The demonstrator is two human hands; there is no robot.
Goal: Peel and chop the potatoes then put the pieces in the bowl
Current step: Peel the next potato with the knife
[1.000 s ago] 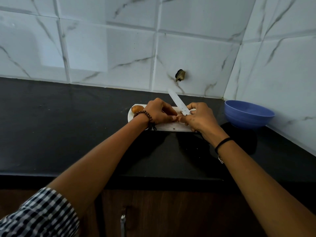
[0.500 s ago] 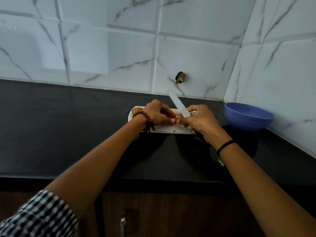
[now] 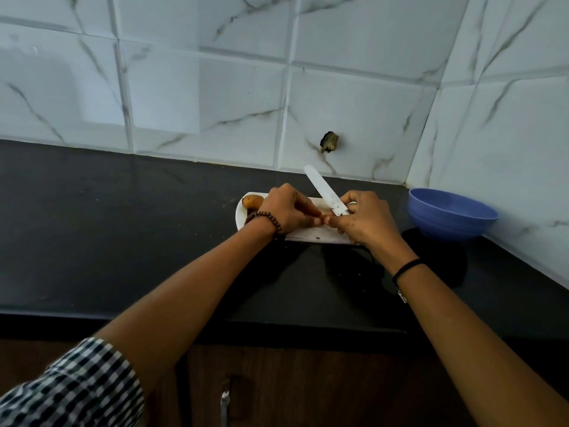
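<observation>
I see both hands out over the white chopping board (image 3: 308, 236), which lies on the black bench (image 3: 123, 241) close to the tiled wall (image 3: 200, 87). The right hand (image 3: 366, 224) is clamped round a knife (image 3: 325, 194). Its handle is buried in the fist, and the pale blade sticks up and away from me, slanting left toward the wall. The left hand (image 3: 284, 211) sits just beside it with its fingers curled downward, and the two thumb tips come together over the middle of the board. Whatever the left hand may be gripping is hidden under its knuckles, so I cannot tell whether it holds anything. One potato (image 3: 253, 201), brown with its skin on, lies at the board's left end, just behind the left wrist. The blue bowl (image 3: 451, 215) stands on the bench to the right of the board, apart from it, near the corner where the two walls join. A brown bead bracelet (image 3: 265, 217) circles the left wrist and a thin black band (image 3: 407, 268) the right. Below the bench edge is a dark wooden cupboard (image 3: 308, 389) with a metal handle (image 3: 224, 405). A small dark stub (image 3: 329, 142) pokes out of the wall above the blade
</observation>
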